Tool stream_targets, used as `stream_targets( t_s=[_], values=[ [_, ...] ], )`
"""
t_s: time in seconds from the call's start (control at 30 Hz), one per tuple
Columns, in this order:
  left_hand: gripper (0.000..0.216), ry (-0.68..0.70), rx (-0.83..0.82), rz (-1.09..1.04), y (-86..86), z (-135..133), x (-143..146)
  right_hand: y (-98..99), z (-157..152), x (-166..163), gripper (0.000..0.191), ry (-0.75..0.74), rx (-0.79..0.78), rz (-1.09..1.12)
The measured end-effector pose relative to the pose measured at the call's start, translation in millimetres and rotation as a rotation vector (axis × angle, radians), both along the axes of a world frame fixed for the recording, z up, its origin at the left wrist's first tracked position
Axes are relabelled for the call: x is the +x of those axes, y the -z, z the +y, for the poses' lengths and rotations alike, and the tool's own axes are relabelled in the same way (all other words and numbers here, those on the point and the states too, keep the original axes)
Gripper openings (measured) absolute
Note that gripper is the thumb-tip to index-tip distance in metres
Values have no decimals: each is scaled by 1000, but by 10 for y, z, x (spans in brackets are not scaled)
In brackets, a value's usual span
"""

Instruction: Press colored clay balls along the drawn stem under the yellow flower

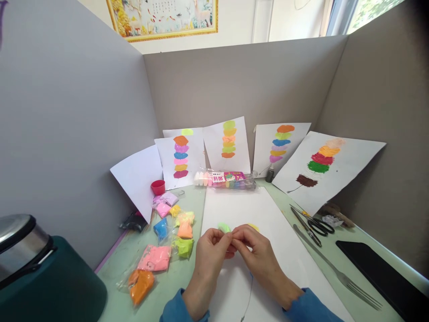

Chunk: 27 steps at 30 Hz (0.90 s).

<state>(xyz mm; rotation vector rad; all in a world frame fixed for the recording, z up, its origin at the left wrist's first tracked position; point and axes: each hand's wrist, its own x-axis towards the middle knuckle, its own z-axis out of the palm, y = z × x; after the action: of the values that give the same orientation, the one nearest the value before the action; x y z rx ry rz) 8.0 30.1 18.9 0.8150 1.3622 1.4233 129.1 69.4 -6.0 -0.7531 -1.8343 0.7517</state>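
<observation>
My left hand (209, 255) and my right hand (256, 252) meet over a blank white sheet (288, 250), fingertips pinched together on something small between them that I cannot make out. A light green lump of clay (224, 227) lies on the sheet just beyond my left fingers. A yellow lump (254, 226) peeks out behind my right hand. Both sleeves are blue.
Several small bags of coloured clay (161, 250) lie left of the sheet. A long pack of clay (228, 179) sits at the back under sheets daubed with colour stacks (228, 141). Scissors (313, 223), a fork (338, 273) and a black slab (378, 273) lie right. A red cup (158, 187) stands back left.
</observation>
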Motion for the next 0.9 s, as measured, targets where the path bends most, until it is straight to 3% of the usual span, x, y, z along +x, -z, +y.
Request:
stream_targets(
  t_s=[0.27,0.4,0.63,0.8,0.9],
  values=[
    [20,44,97,92,73,24,9,-41,-16,-19,21,-7,-167,46],
    [11,42,77,260,100,34,-3,-52,-51,-31,20,-29,-188,61],
    [24,49,178,769,56,-14,-44,-115,-78,13,11,10,-38,-99],
    [25,54,242,859,34,-70,-31,-159,-42,76,15,82,240,-292],
    [24,84,271,871,21,-97,1,-154,-12,94,14,185,297,-337]
  ],
)
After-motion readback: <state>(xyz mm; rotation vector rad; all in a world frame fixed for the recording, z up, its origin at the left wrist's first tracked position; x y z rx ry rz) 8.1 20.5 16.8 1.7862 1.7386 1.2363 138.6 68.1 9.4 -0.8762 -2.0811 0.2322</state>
